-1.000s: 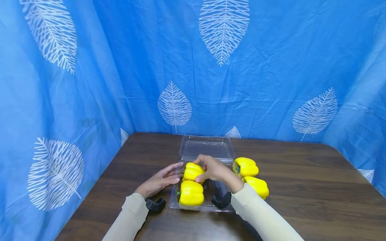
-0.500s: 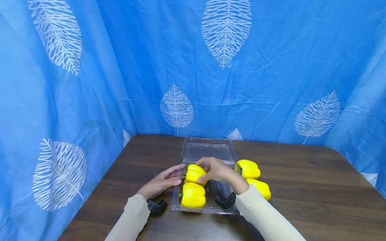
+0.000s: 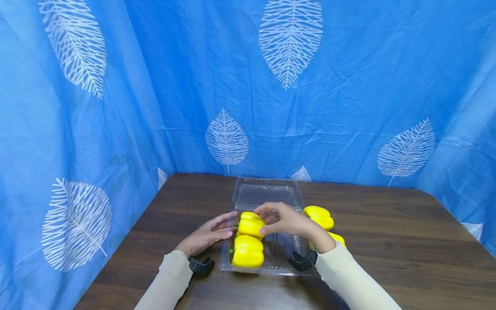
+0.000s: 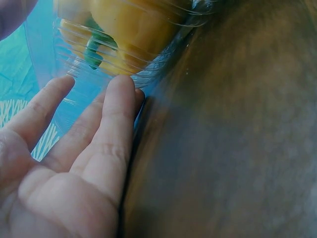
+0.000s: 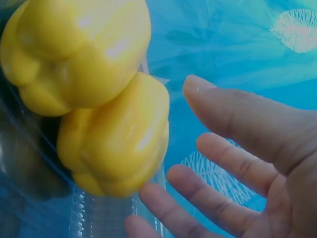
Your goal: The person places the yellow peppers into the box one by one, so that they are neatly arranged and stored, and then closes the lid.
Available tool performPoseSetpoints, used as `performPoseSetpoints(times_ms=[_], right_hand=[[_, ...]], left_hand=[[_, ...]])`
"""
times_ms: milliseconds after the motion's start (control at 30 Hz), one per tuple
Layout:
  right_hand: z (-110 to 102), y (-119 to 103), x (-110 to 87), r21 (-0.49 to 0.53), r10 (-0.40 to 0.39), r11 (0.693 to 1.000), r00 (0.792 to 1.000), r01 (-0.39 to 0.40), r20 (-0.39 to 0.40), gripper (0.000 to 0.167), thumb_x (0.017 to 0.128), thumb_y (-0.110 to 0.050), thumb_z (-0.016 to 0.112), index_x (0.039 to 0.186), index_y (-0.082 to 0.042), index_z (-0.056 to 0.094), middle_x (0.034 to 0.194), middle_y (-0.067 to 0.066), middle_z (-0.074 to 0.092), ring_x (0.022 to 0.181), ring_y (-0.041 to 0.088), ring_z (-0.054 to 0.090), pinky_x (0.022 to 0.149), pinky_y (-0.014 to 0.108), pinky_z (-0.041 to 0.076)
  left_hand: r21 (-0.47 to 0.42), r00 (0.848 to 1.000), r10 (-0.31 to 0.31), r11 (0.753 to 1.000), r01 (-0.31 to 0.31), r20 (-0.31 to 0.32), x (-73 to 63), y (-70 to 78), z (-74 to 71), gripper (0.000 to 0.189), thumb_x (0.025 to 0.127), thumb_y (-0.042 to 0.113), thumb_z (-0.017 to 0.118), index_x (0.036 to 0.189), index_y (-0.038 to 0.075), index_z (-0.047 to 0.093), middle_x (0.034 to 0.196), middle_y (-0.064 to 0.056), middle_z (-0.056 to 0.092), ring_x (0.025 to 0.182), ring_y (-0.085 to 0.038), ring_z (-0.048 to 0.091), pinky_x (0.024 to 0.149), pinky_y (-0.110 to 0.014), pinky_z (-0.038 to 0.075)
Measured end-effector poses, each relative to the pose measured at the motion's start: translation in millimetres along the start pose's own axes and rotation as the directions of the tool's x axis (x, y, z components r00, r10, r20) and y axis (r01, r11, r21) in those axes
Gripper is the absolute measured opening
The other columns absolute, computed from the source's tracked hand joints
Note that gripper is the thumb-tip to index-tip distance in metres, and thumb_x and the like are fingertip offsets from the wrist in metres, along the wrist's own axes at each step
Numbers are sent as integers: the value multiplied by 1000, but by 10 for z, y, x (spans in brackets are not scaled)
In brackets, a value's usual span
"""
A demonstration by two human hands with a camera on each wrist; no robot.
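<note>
Two yellow bell peppers, a back one and a front one, lie in the left half of a clear plastic clamshell box. Its lid is folded back toward the curtain. My right hand hovers over the box just right of the back pepper, thumb and fingers spread; in the right wrist view that pepper sits free of them. Along the box's left wall lies my left hand, and in the left wrist view its straight fingertips are against the ribbed plastic.
Two more yellow bell peppers, one behind and one nearer, rest on the wooden table right of the box. My right forearm partly hides the nearer one. A blue leaf-print curtain hangs along the back and sides.
My right hand, earlier gripping the back pepper, has let go of it and drawn off to the right. My left hand stays at the box's side.
</note>
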State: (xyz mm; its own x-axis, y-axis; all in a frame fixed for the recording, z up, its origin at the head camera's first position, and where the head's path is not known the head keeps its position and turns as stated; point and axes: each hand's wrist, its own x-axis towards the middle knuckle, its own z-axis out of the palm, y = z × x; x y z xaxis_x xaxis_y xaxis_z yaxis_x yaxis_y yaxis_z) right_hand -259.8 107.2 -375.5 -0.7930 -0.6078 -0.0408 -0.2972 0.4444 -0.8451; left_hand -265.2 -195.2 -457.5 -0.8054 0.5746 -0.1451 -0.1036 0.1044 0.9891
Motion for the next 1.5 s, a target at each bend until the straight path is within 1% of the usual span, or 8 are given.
performPoseSetpoints(times_ms=[233, 400, 600, 700, 1000, 1200, 1367, 1500], right_hand=[[-65, 73, -131, 29, -81, 996, 995, 80, 50, 51, 97, -7, 80, 142, 6, 61, 132, 21, 69, 119, 39, 69, 99, 42, 63], [-85, 128, -209, 65, -134, 989, 988, 129, 79, 51, 100, -8, 77, 144, 10, 57, 132, 24, 68, 121, 46, 68, 102, 41, 62], [-98, 162, -331, 153, -170, 975, 984, 159, 60, 49, 103, -7, 73, 144, 13, 56, 137, 32, 65, 125, 58, 63, 103, 34, 60], [-112, 186, -400, 177, -191, 967, 981, 182, 37, 48, 103, -7, 72, 143, 14, 56, 137, 36, 63, 123, 60, 62, 102, 30, 60], [-162, 242, -602, 138, -229, 963, 972, 234, -50, 43, 103, -7, 73, 139, 12, 60, 131, 31, 67, 115, 32, 71, 99, 29, 61], [-204, 260, -722, 145, -223, 962, 971, 233, -85, 41, 102, -5, 73, 138, 10, 62, 133, 35, 65, 116, 30, 72, 98, 29, 61], [-238, 293, -812, 105, -236, 963, 963, 250, -129, 36, 102, -4, 73, 135, 8, 65, 130, 28, 69, 113, 21, 73, 96, 30, 62], [-257, 326, -879, 100, -245, 960, 957, 262, -156, 34, 102, -2, 72, 134, 9, 65, 130, 25, 70, 113, 18, 73, 96, 30, 62]], left_hand=[[-3, 1000, 0, 1000, 0, -1, -6, 10, 1, 76, 108, 24, 66, 171, 4, 27, 174, -24, 32, 158, -43, 36, 125, -51, 37], [0, 1000, -4, 1000, 4, -9, -3, 6, 3, 77, 108, 25, 67, 171, 4, 27, 174, -24, 32, 157, -43, 38, 125, -50, 38], [0, 1000, -1, 1000, 1, -5, -5, 1, -3, 77, 108, 24, 67, 171, 4, 27, 173, -25, 32, 157, -44, 38, 124, -50, 39], [-2, 1000, 2, 1000, -2, 0, -5, 0, -1, 76, 108, 23, 66, 171, 3, 26, 173, -26, 32, 157, -44, 38, 124, -49, 39], [4, 1000, -3, 1000, 3, -6, 0, 14, 11, 76, 108, 24, 66, 171, 4, 27, 174, -24, 31, 157, -43, 38, 124, -48, 39], [12, 1000, -5, 1000, 5, 0, -14, 24, 16, 77, 109, 26, 66, 171, 5, 26, 175, -23, 29, 158, -43, 36, 125, -47, 38], [12, 1000, -10, 1000, 10, -3, -18, 28, 21, 77, 109, 27, 66, 171, 5, 26, 175, -23, 30, 157, -42, 38, 124, -46, 40], [10, 1000, -3, 1000, 3, 0, -14, 27, 20, 77, 109, 26, 66, 171, 5, 26, 175, -23, 30, 157, -42, 39, 124, -46, 40]])
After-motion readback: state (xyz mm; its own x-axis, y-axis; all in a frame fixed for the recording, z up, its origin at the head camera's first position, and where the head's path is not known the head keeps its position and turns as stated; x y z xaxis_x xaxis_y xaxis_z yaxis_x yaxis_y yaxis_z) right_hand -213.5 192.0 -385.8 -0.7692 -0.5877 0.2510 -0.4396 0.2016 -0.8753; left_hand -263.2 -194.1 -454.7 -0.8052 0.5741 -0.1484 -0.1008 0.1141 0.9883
